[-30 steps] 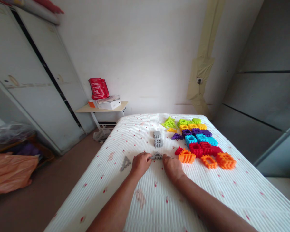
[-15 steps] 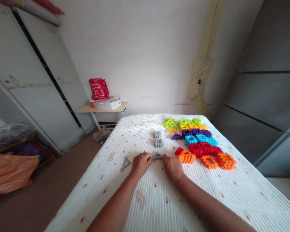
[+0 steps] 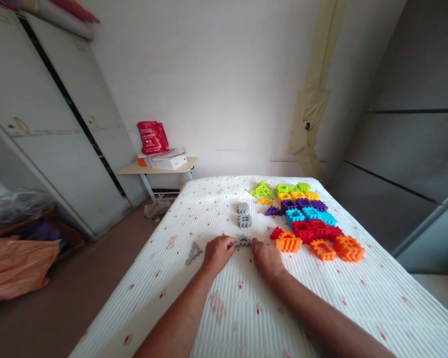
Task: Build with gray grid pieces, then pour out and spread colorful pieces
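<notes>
Left hand [image 3: 217, 253]: fingers pinched narrow on the left edge of a grey arched piece [image 3: 243, 241].
Right hand [image 3: 267, 256]: fingers curled in against its right edge; the thumb's hold is hidden.
Grey arched piece: between the hands, low over the spotted cover [image 3: 216, 328]; whether it touches the cloth, I cannot tell.
Grey stacks: a nearer one [image 3: 245, 221] and a farther one [image 3: 242, 208], beyond the hands.
Grey triangle [image 3: 194, 252]: on the cover, left of the left hand.
Orange stack [image 3: 288, 242]: just beside the right hand, with red, blue, purple, yellow and green groups behind.
Red bag [image 3: 152, 137]: upright on a side table [image 3: 130, 169]; contents hidden.
White box [image 3: 171, 161]: near that bag, something flat on top; inside unseen.
Floor container [image 3: 57, 216]: something purple within, a clear plastic bag [image 3: 18, 204] behind, an orange bag [image 3: 18, 268] in front.
</notes>
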`<control>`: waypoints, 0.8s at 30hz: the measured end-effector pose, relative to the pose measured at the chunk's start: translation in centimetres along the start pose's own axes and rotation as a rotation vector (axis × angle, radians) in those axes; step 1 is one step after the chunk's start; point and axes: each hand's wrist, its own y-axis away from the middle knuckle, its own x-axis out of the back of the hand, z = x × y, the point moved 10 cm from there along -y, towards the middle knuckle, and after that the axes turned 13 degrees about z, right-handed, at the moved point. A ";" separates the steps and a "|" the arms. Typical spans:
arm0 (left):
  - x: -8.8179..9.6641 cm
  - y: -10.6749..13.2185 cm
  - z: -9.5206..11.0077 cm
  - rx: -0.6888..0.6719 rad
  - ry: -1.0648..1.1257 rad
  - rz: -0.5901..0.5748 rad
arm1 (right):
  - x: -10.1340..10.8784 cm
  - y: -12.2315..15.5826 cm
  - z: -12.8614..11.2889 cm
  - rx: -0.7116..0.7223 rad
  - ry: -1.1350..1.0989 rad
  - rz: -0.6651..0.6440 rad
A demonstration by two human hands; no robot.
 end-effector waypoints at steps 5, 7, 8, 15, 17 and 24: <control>0.0 0.0 0.0 0.003 -0.008 0.000 | 0.3 0.0 0.1 -0.011 0.024 0.018; 0.0 0.0 0.0 0.004 -0.011 0.000 | 0.5 0.0 0.1 -0.005 0.026 0.025; 0.0 0.0 0.0 0.003 -0.012 -0.001 | 0.5 0.0 0.1 -0.002 0.025 0.028; 0.0 0.1 0.1 0.000 -0.011 -0.002 | 0.6 0.0 0.0 0.007 0.035 0.044; 0.1 0.1 0.2 -0.001 -0.005 0.002 | 0.4 0.1 0.0 0.012 0.042 0.051; 3.0 0.4 -1.5 0.035 0.003 0.081 | -0.4 0.6 -0.3 0.061 0.054 0.041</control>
